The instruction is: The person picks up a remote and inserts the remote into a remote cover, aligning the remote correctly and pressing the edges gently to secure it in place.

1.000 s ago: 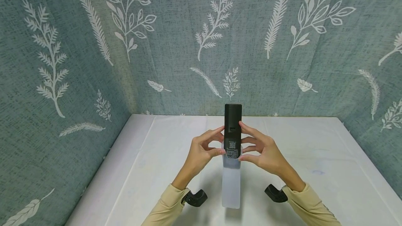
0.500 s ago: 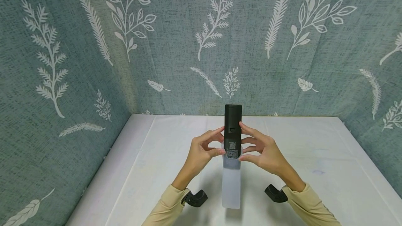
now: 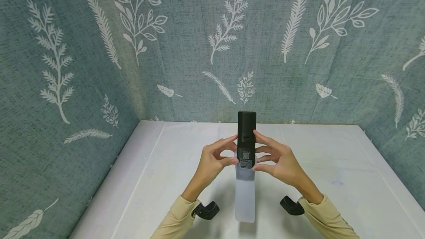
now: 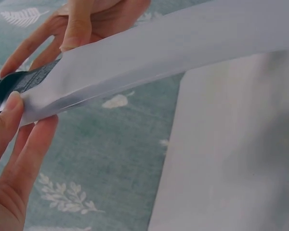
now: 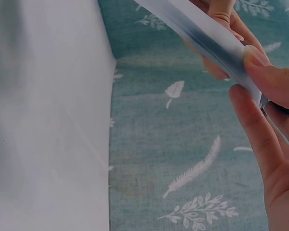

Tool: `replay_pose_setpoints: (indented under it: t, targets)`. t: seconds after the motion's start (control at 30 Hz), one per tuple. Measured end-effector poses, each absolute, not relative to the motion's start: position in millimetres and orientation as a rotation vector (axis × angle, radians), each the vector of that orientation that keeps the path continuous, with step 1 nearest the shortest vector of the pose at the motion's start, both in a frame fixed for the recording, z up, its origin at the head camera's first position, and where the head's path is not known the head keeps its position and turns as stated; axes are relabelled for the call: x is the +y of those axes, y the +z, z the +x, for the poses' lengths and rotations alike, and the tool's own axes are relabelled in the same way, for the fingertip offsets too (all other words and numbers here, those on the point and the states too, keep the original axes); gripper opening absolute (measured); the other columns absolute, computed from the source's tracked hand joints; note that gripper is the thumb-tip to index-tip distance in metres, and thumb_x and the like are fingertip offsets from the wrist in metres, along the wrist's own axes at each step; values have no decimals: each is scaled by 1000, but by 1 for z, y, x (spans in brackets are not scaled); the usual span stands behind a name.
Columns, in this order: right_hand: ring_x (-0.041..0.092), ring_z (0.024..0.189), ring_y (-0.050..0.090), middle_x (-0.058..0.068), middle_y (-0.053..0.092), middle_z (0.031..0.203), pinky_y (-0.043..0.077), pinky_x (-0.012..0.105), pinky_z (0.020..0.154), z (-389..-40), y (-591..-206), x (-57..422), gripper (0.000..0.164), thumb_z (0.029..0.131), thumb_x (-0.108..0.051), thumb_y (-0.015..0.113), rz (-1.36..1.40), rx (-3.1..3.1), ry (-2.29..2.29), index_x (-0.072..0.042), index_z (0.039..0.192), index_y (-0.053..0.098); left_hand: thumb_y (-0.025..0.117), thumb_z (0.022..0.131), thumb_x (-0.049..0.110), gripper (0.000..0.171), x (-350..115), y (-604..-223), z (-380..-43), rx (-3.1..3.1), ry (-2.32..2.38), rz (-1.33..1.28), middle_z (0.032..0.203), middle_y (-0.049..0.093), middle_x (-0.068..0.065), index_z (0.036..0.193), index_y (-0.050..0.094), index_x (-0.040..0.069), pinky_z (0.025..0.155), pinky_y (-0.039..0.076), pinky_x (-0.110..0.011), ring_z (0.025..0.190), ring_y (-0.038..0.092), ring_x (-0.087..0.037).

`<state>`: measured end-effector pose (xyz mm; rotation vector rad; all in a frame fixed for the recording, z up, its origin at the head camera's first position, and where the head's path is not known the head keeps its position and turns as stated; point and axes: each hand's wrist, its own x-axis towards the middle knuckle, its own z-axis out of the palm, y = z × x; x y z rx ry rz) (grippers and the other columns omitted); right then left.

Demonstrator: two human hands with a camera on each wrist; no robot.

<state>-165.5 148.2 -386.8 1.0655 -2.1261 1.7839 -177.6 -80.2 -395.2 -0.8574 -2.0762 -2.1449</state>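
Note:
A black remote control (image 3: 246, 128), its back with a printed code facing the head camera, stands upright with its lower end inside the mouth of a translucent whitish sleeve (image 3: 245, 198). The sleeve's lower part hangs below both hands. My left hand (image 3: 212, 161) pinches the left edges near the sleeve's mouth, thumb low and fingers higher. From the right side, my right hand (image 3: 279, 159) holds the same stretch in a matching pinch. In the left wrist view, the sleeve (image 4: 159, 53) runs across the top, and a dark bit of the remote (image 4: 26, 79) shows at its mouth.
A white-covered table (image 3: 166, 165) lies beneath the hands. Teal fabric with white leaf prints (image 3: 186, 47) rises behind it and along both sides. Black wrist devices (image 3: 207, 210) sit at both sleeve cuffs.

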Motion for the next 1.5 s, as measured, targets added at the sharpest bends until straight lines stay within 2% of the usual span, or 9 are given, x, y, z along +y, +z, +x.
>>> replay_pose_setpoints:
  t: [0.1, 0.23, 0.33, 0.57, 0.73, 0.93, 1.5]
  targets:
    - [21, 100, 63, 23, 46, 136, 57, 37, 73, -165, -386, 147, 92, 69, 12, 77, 1065, -2141, 1792, -5, 147, 32, 72, 77, -8, 62, -82, -395, -176, -2072, -2127, -887, 115, 57, -14, 134, 54, 9, 78, 56, -38, 101, 58, -30]
    - [22, 103, 62, 24, 43, 135, 57, 37, 74, -164, -385, 146, 99, 71, 13, 75, 1095, -2152, 1829, -8, 151, 21, 71, 77, -10, 73, -84, -392, -175, -2084, -2109, -935, 130, 50, -10, 141, 46, 14, 75, 57, -37, 99, 59, -25]
    - [22, 104, 61, 25, 37, 138, 57, 39, 74, -164, -383, 146, 107, 71, 14, 75, 1131, -2153, 1878, -12, 153, 12, 71, 77, -10, 80, -86, -389, -175, -2108, -2106, -979, 134, 46, -9, 145, 40, 19, 72, 56, -34, 98, 58, -23]
    - [23, 106, 60, 26, 23, 146, 56, 40, 74, -164, -380, 148, 115, 71, 11, 76, 1230, -2203, 1931, -17, 153, 1, 68, 77, -15, 88, -90, -384, -175, -2135, -2160, -1137, 136, 40, -11, 149, 32, 19, 72, 57, -35, 99, 54, -26]
    - [25, 106, 60, 27, 24, 146, 56, 39, 74, -163, -379, 148, 116, 70, 11, 77, 1265, -2215, 1925, -15, 153, 0, 68, 76, -17, 90, -92, -383, -174, -2143, -2185, -1164, 136, 40, -11, 149, 30, 18, 72, 57, -38, 99, 54, -26]
    - [22, 103, 62, 27, 30, 143, 57, 39, 71, -162, -380, 146, 113, 68, 11, 78, 1210, -2209, 1881, -13, 153, 7, 69, 75, -16, 88, -93, -383, -174, -2127, -2176, -1142, 134, 43, -10, 148, 35, 19, 70, 57, -39, 98, 56, -26]
    - [21, 100, 63, 28, 36, 138, 57, 39, 71, -160, -379, 142, 111, 66, 13, 79, 1166, -2177, 1873, -11, 153, 13, 71, 75, -14, 85, -95, -384, -174, -2111, -2146, -1099, 129, 48, -7, 145, 40, 21, 69, 57, -36, 96, 58, -22]
